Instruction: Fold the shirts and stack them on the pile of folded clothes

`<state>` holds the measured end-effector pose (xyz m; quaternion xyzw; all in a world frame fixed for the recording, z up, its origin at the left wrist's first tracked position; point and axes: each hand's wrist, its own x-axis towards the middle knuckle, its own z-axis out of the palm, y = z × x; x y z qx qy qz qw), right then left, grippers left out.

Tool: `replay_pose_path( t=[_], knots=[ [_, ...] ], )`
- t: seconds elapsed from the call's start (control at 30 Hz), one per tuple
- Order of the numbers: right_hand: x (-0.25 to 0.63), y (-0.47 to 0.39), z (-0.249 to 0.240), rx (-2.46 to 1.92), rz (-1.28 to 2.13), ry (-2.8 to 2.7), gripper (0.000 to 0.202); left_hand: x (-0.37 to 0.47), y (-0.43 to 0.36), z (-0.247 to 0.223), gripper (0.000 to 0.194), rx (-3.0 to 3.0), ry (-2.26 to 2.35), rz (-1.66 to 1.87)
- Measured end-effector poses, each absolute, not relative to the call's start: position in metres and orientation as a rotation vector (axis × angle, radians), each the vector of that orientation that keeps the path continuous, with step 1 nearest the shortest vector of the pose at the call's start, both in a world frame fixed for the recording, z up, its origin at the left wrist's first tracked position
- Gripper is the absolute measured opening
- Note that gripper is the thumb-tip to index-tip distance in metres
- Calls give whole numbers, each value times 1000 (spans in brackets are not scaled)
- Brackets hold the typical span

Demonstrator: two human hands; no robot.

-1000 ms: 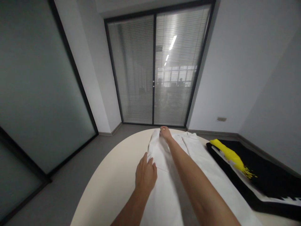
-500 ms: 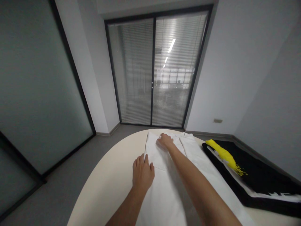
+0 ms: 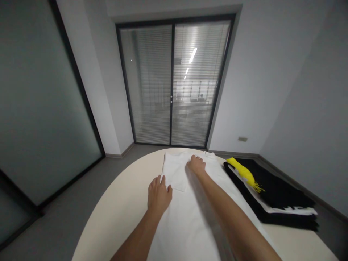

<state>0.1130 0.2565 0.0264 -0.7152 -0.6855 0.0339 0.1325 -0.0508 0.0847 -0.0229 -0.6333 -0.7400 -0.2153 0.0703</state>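
Observation:
A white T-shirt lies spread lengthwise on the round table, its collar end toward the far edge. A short sleeve lies folded inward over its left part, with the hem showing. My left hand rests flat on the shirt's left edge beside the sleeve, fingers stretched out and slightly apart. Farther off, my right hand is at the upper middle of the shirt, fingers curled down onto the cloth. Its fingertips are partly hidden by the back of the hand.
To the right, a stack of folded black clothes sits on the cream table, with a white layer within and a yellow print on top. Beyond the table stands a glass door with blinds, and frosted glass panels line the left.
My right hand has moved slightly right across the shirt, leaving more of the folded sleeve in sight. My left hand stays on the left edge. The whole view has shifted a little.

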Motion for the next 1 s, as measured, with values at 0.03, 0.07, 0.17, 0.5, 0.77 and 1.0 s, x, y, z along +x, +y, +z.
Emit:
replay_pose_path(
  t=[0.03, 0.07, 0.17, 0.5, 0.77, 1.0],
  knots=[
    [115, 254, 24, -2101, 109, -1997, 42, -51, 85, -23, 47, -1909, -2222, -649],
    [118, 252, 22, -2113, 117, -2013, 39, -51, 85, -24, 47, -1912, -2218, -648],
    [123, 243, 17, -2069, 104, -2085, 36, -53, 86, -25, 47, -1919, -2214, -633],
    [110, 189, 1, -1722, 53, -2395, 48, -49, 85, -20, 47, -1923, -2264, -576],
    [132, 144, -5, -1546, 162, -2533, 57, -73, 89, 2, 38, -1911, -2484, -527],
    [139, 132, -17, -1530, 253, -2413, 60, -92, 95, 5, 26, -1944, -2691, -537]
  ],
)
